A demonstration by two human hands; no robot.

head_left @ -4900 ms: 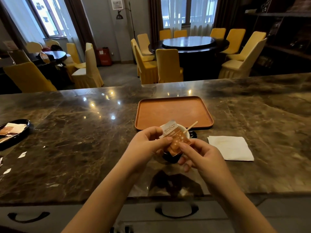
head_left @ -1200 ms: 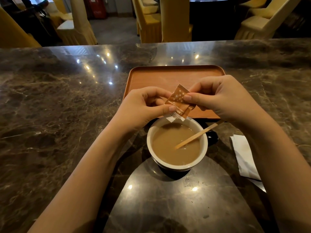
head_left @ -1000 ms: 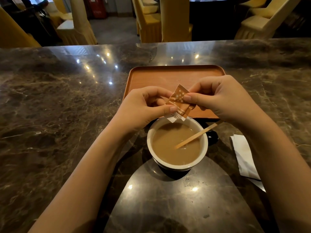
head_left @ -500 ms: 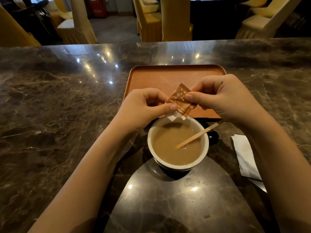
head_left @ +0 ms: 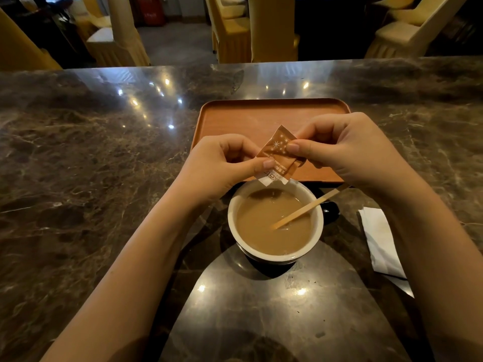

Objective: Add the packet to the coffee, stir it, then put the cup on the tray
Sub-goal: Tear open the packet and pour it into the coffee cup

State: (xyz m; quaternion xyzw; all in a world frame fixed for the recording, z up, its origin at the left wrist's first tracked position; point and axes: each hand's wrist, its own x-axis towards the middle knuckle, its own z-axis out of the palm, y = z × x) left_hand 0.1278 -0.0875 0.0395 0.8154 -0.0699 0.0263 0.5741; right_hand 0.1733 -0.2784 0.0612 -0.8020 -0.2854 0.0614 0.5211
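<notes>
A small brown packet (head_left: 277,152) with white stars is pinched between my left hand (head_left: 222,165) and my right hand (head_left: 347,150), tilted with its white torn end down over the far rim of the cup. The cup (head_left: 317,231), white inside and dark outside, stands on the marble counter and holds milky coffee. A wooden stir stick (head_left: 308,209) leans in the coffee, over the right rim. Just behind my hands lies the orange tray (head_left: 251,118), with nothing on it.
A folded white napkin (head_left: 379,241) lies on the counter right of the cup, partly under my right forearm. The dark marble counter (head_left: 91,165) spreads to both sides. Yellow covered chairs (head_left: 232,35) stand beyond its far edge.
Since 4.9 s ago the view has dropped closer over the cup and the packet has been turned open end down. Over the last second my hands and the packet have barely moved.
</notes>
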